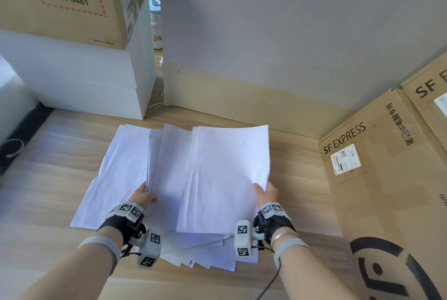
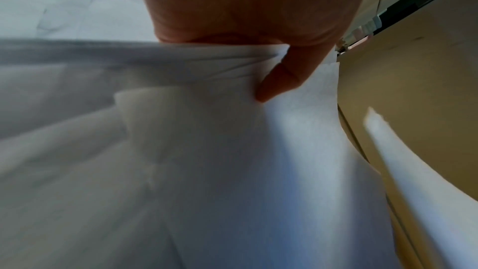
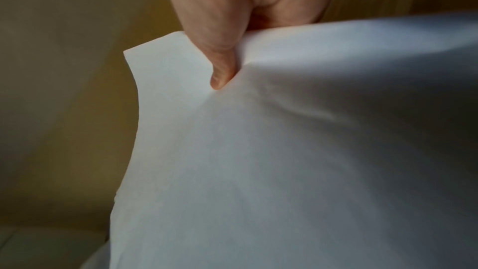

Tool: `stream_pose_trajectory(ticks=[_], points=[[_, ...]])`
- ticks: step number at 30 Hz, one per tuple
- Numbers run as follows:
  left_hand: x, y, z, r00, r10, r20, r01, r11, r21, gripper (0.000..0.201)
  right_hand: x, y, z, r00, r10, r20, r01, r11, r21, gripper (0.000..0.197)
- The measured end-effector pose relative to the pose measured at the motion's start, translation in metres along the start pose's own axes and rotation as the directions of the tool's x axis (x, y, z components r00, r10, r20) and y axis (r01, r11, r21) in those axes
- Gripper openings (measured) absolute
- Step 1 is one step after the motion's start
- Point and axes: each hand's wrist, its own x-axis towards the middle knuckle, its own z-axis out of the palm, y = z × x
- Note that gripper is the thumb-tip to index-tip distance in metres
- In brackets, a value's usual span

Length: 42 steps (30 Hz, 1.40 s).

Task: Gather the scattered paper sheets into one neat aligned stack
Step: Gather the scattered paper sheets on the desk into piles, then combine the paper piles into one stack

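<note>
Paper sheets [image 1: 212, 179] are sitting in a messy pile on the wooden table [image 1: 48, 179]. My left hand [image 1: 142, 197] is pinching a bunch of them, and my right hand [image 1: 267, 192] is pinching the top sheet [image 1: 229, 174], lifting it.

Your paper sheets [image 1: 193, 179] lie mid-bench [image 1: 48, 191], overlapping. To your far left a carton [image 1: 63, 2] sits on stacked boxes [image 1: 79, 77]; to your right stand the express cartons [image 1: 387, 179].

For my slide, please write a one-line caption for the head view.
Both hands, left hand and right hand, lift uneven white paper sheets above the wooden table.
</note>
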Motion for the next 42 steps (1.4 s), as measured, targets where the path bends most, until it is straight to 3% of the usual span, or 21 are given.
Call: stream_pose_trajectory(ticks=[4, 7, 12, 15, 19, 23, 27, 29, 30, 33, 36, 40, 42], points=[[-0.007, 0.008, 0.005, 1.0, 0.002, -0.002, -0.002, 0.998, -0.065, 0.044, -0.008, 0.005, 0.034, 0.988, 0.014, 0.155, 0.002, 0.995, -0.101, 0.032], [-0.01, 0.008, 0.004, 0.999, 0.02, 0.025, -0.02, 1.0, -0.02, 0.054, -0.014, 0.002, 0.048, 0.967, 0.03, 0.252, 0.019, 0.981, -0.193, 0.038], [-0.011, 0.005, 0.004, 0.996, 0.081, 0.046, -0.084, 0.994, 0.074, 0.06, -0.017, -0.001, 0.057, 0.944, 0.052, 0.326, 0.034, 0.967, -0.252, 0.071], [-0.015, 0.011, 0.01, 0.988, 0.149, 0.032, -0.152, 0.976, 0.156, 0.06, -0.017, 0.0, 0.052, 0.918, 0.088, 0.387, 0.0, 0.975, -0.222, 0.072], [-0.018, 0.022, 0.018, 0.971, 0.24, -0.014, -0.233, 0.953, 0.193, 0.047, -0.014, -0.003, 0.042, 0.928, 0.114, 0.354, -0.026, 0.969, -0.245, 0.075], [-0.031, 0.036, 0.025, 0.932, 0.355, 0.071, -0.361, 0.925, 0.119, 0.022, -0.01, -0.01, 0.031, 0.959, 0.025, 0.281, -0.016, 0.999, -0.036, 0.072], [-0.044, 0.053, 0.03, 0.898, 0.425, 0.108, -0.43, 0.902, 0.024, 0.026, -0.012, -0.037, 0.008, 0.986, -0.116, 0.121, 0.09, 0.975, 0.202, 0.042], [-0.049, 0.063, 0.037, 0.88, 0.469, 0.078, -0.469, 0.883, -0.011, 0.026, -0.017, -0.053, -0.004, 0.969, -0.234, 0.075, 0.206, 0.941, 0.268, 0.018], [-0.052, 0.068, 0.04, 0.867, 0.495, 0.048, -0.495, 0.869, -0.012, 0.024, -0.019, -0.059, -0.009, 0.961, -0.27, 0.064, 0.24, 0.925, 0.294, 0.016], [-0.059, 0.08, 0.047, 0.839, 0.543, 0.022, -0.542, 0.839, -0.043, 0.015, -0.026, -0.07, -0.02, 0.948, -0.316, 0.044, 0.28, 0.891, 0.358, 0.02], [-0.065, 0.087, 0.048, 0.833, 0.552, 0.041, -0.546, 0.831, -0.105, 0.025, -0.034, -0.069, -0.025, 0.944, -0.314, 0.101, 0.235, 0.854, 0.464, 0.022], [-0.067, 0.086, 0.044, 0.831, 0.554, 0.047, -0.545, 0.828, -0.131, 0.041, -0.037, -0.057, -0.024, 0.949, -0.283, 0.138, 0.187, 0.86, 0.474, 0.032], [-0.067, 0.079, 0.046, 0.847, 0.525, 0.085, -0.521, 0.851, -0.069, 0.038, -0.039, -0.049, -0.019, 0.952, -0.24, 0.19, 0.142, 0.896, 0.421, 0.034]])
